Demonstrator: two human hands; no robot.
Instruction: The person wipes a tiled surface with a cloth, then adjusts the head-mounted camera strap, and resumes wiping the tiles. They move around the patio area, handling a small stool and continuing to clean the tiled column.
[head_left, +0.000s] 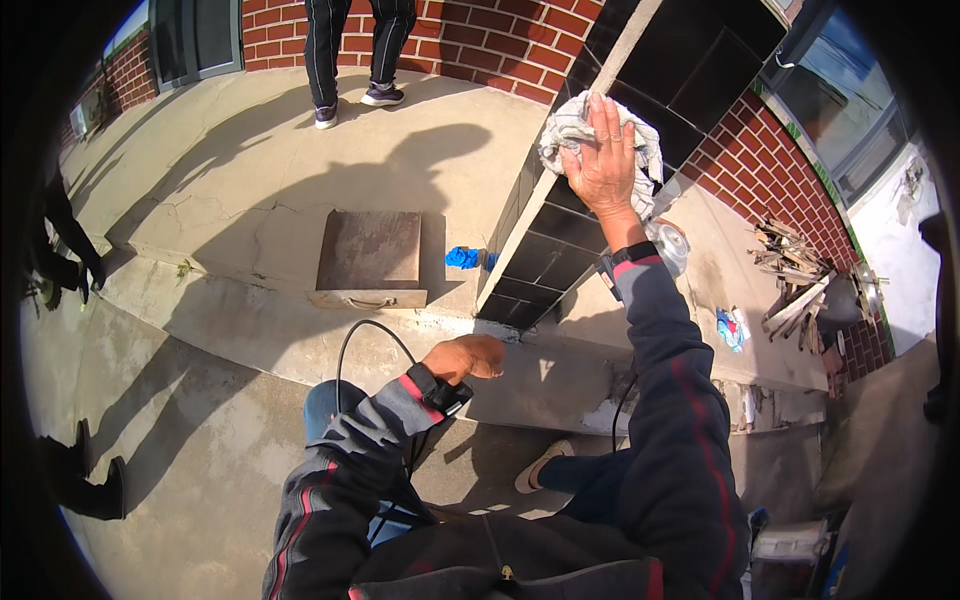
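Observation:
With its fingers stretched out, my right hand (604, 165) presses a crumpled white patterned cloth (564, 127) flat against a pillar faced with black tiles (564, 225). The cloth lies over the pillar's pale edge and spreads onto the dark tiles. My left hand (469, 358) hangs lower, in front of the pillar's foot, with its fingers curled; whether anything is inside them cannot be told. A wooden drawer (371, 251) with a metal handle lies on the concrete ledge left of the pillar. Blue crumpled material (462, 258) lies between the drawer and the pillar.
Someone in dark striped trousers (322, 52) stands on the ledge by the red brick wall (495, 37). Other people's dark-clothed limbs show at the left rim. A pile of scrap wood (795, 277) lies at the right. Black cables loop near both my arms. The concrete ledge (262, 315) steps down.

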